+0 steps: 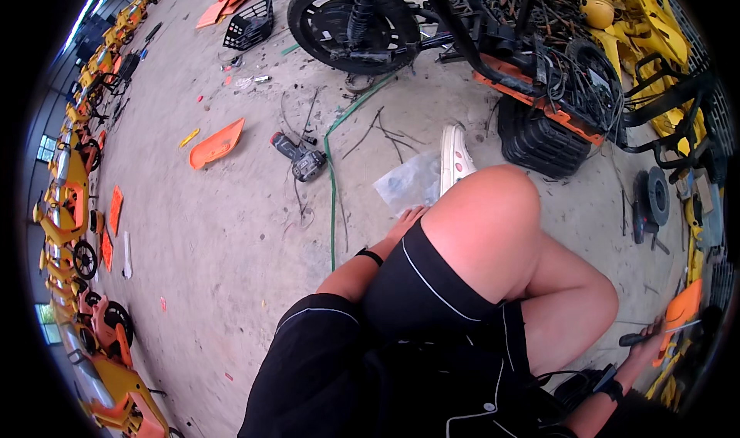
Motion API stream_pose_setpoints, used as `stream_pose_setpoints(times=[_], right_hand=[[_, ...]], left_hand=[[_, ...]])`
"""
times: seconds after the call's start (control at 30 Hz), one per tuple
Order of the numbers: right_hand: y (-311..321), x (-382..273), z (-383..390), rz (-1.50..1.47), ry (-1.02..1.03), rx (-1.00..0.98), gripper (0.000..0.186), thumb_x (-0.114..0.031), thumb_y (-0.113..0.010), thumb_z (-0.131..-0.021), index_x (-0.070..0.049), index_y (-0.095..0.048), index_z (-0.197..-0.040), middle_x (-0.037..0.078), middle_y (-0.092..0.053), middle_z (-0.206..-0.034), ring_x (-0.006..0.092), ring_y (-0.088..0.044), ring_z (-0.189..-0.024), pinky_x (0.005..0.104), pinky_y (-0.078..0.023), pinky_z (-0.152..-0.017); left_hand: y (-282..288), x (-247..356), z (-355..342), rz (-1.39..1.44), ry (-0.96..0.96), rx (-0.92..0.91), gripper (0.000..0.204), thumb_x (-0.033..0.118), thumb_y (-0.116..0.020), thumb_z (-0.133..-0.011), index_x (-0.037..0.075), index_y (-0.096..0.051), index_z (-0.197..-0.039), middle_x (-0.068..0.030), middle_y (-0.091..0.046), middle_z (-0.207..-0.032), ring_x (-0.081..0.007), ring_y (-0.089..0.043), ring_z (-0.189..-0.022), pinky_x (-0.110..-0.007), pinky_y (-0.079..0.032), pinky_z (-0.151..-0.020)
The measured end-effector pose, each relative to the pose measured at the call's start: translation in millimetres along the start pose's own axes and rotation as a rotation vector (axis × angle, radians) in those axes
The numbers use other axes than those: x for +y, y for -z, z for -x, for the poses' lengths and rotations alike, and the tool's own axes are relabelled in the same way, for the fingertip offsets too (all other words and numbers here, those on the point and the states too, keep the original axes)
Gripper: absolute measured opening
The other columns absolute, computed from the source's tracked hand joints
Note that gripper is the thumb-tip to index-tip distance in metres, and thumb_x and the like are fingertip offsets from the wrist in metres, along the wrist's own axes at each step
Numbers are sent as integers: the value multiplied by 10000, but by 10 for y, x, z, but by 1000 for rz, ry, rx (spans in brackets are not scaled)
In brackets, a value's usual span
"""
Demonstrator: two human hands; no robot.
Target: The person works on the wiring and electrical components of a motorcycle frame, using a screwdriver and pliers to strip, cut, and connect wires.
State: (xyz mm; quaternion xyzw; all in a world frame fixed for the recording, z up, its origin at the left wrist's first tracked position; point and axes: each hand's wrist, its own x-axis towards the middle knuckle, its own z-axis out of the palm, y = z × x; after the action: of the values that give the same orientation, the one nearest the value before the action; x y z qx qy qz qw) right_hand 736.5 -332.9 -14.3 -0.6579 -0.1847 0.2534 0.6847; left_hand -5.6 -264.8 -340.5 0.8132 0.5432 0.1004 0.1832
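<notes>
Beside my left knee, my left hand reaches down to the lower edge of a clear plastic sheet or bag on the floor; its fingers are extended and partly hidden by my leg. A white shoe is on my foot just above it. At the lower right, my right hand is closed on a tool with a dark handle and a thin metal shaft, near an orange plastic panel. A cordless power tool lies on the concrete to the upper left of my left hand.
A motorbike frame with a wheel and a black ribbed crate stand ahead. Yellow panels pile at the right. Yellow scooters line the left. A green strap, loose cables and orange scraps lie on the floor.
</notes>
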Motion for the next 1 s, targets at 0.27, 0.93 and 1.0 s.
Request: stream_pose_setpoints(times=[0.27, 0.93, 1.0], right_hand=[[385, -45, 8, -3, -10, 7, 253, -233, -567, -993, -70, -590, -1185, -6, -618, -967, 54, -404, -600, 211, -339, -496], [860, 175, -465, 1, -44, 77, 178, -215, -579, -969, -95, -610, -1097, 1, -649, -957, 62, -412, -566, 217, -352, -493], [887, 379, -330, -19, -100, 114, 197, -210, -582, -965, -91, -623, -1116, 5, -662, -935, 68, -426, -577, 223, -361, -506]], left_hand=[[40, 107, -3, 133, 359, 102, 633, 364, -589, -896, 57, -425, -1425, -170, -330, -1525, -383, -295, -1417, -501, -320, -1133], [502, 156, 530, 477, 244, 43, 496, 284, -518, -922, 32, -517, -1350, -204, -483, -1409, -417, -477, -1267, -477, -388, -1077], [576, 135, 725, 495, 334, 31, 492, 274, -517, -919, 31, -517, -1347, -196, -492, -1402, -413, -484, -1258, -469, -390, -1075]])
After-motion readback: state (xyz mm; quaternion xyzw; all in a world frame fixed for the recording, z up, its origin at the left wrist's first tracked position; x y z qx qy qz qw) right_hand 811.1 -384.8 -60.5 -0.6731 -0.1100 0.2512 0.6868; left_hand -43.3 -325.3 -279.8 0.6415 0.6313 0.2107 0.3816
